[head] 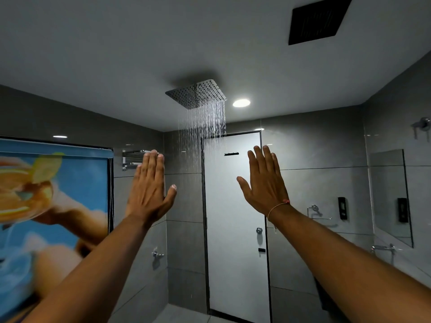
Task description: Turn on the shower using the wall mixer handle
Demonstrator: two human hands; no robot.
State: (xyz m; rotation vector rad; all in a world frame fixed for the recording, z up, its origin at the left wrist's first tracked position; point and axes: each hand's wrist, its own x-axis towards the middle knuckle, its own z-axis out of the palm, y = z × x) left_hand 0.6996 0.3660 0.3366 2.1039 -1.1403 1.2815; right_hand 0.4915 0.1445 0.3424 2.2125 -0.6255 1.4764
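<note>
A square chrome shower head (196,93) hangs from the ceiling, and water streams (205,122) fall from it in front of the white door. A chrome wall mixer handle (422,125) sits high on the right wall, at the frame's right edge. My left hand (149,190) and my right hand (264,183) are both raised flat, backs toward me, fingers straight, holding nothing. Both are far from the mixer handle. A thin thread bracelet circles my right wrist.
A white door (235,217) with a round knob stands ahead. A printed blue blind (53,201) covers the left wall. A chrome towel rack (133,158), a small tap (157,254), a mirror (389,194), a basin tap (383,248), a black ceiling vent (317,19) and a ceiling light (241,103) are visible.
</note>
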